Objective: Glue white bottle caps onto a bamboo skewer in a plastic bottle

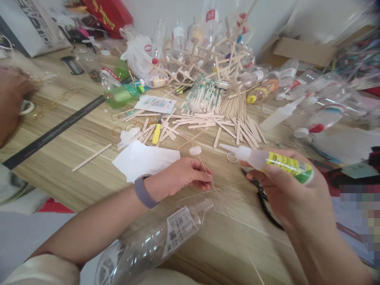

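Between thumb and fingers, my left hand [194, 174] pinches a thin wooden stick [203, 163] near the middle of the view. A small white cap [195, 150] sits around the stick's upper part. Other thin sticks cross it just below my fingertips. My right hand [292, 190] is wrapped round a glue bottle [287, 165] with a yellow and green label, its white nozzle pointing left. Below my hands lies a large clear plastic bottle [151, 241] on its side, its neck near the crossed sticks. Black scissors [264, 202] lie partly hidden behind my right hand.
White paper [145, 158], a yellow-handled screwdriver [156, 132] and many flat wooden sticks [196, 120] lie beyond my left hand. Plastic bottles [178, 39] crowd the back. A black strip [56, 130] crosses the left side, near another person's hand [12, 99].
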